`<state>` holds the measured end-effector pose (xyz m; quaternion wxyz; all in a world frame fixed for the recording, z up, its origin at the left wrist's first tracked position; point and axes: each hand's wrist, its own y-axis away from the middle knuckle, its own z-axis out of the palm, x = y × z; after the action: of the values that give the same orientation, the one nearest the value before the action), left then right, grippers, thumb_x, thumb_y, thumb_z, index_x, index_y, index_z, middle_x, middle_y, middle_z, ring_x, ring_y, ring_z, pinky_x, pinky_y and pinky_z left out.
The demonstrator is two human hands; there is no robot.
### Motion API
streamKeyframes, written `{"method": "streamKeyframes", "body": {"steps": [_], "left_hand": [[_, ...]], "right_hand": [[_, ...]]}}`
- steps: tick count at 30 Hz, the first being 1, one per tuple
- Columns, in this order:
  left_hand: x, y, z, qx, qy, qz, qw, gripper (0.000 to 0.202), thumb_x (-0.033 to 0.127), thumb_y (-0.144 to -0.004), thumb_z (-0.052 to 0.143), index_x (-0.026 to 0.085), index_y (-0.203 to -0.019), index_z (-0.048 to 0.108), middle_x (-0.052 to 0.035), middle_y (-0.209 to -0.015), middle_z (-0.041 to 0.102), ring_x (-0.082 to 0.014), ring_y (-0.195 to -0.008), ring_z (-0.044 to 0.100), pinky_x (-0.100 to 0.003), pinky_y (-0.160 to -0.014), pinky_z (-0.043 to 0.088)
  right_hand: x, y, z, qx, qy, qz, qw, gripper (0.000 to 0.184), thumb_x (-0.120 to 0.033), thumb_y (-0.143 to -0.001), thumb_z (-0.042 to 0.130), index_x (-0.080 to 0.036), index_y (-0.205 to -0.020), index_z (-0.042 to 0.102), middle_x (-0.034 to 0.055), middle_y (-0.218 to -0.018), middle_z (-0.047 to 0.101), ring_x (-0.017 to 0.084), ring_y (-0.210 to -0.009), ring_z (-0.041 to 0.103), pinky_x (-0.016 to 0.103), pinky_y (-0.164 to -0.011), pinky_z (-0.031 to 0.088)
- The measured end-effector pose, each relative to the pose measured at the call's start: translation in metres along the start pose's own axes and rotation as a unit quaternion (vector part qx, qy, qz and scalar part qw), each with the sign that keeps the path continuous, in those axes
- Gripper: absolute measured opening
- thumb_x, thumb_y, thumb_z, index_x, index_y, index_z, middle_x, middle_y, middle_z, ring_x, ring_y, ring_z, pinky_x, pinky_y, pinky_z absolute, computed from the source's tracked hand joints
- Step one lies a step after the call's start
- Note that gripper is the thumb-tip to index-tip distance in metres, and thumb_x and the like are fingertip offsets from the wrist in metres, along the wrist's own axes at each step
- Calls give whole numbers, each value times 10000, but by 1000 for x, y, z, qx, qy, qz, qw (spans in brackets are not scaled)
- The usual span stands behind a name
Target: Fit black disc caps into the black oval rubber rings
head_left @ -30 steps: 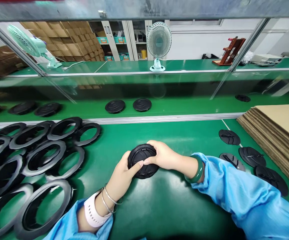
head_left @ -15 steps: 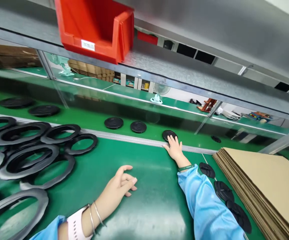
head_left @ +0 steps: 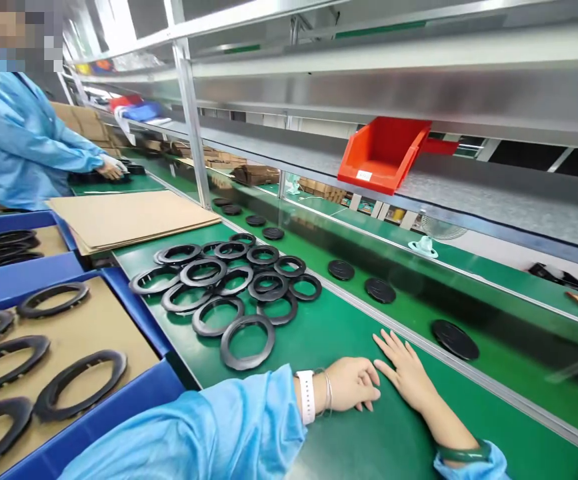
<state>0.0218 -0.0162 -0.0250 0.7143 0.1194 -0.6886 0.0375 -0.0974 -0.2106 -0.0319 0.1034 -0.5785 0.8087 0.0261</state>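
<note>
Disc (head_left: 455,340), black and flat, across metal rail (head_left: 499,387), apart from right fingers (head_left: 385,348)

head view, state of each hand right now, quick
Left hand: partly open, fingers loosely curled, nothing visible in it.
Right hand: open, fingers spread, holding nothing.

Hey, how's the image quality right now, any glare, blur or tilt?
Head view: soft sheen on the green table below the left hand; head view: the grey shelf slants down to the right; head view: mosaic blocks hide the head of the co-worker, and the blue item beyond looks smeared.
</note>
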Motion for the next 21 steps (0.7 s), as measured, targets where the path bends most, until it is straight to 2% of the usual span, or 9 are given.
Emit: {"method": "streamKeyframes", "body": {"steps": [10,14,18,21], "left_hand": [[0,7,5,16,-64,20,998,181,176,-692,660,164,-856,585,12,-622,604,-135,-537,593,-229,-507,477],[5,11,3,11,-102,31,994,152,155,-680,634,175,-828,602,16,-621,630,-136,-505,566,-258,-528,490],[11,15,1,14,-147,58,987,189,168,-663,700,195,-831,620,25,-679,647,-168,-641,631,-284,-646,516],[16,21,2,12,-187,74,979,248,166,-672,717,204,-903,637,8,-794,683,-185,-722,656,-296,-706,524]], "right_hand": [[2,-2,6,51,-45,17,998,562,-577,-959,436,-306,-1448,498,17,-1546,398,261,-1485,259,545,-1234,216],[5,-3,7,56,-55,19,997,560,-587,-947,448,-300,-1420,537,14,-1533,415,278,-1473,285,550,-1235,225],[11,-1,6,58,-71,16,996,549,-589,-945,454,-300,-1399,563,19,-1521,431,292,-1464,304,557,-1230,248],[14,0,4,55,-84,20,995,547,-594,-943,463,-305,-1397,564,19,-1524,426,300,-1464,302,570,-1225,253]]}}
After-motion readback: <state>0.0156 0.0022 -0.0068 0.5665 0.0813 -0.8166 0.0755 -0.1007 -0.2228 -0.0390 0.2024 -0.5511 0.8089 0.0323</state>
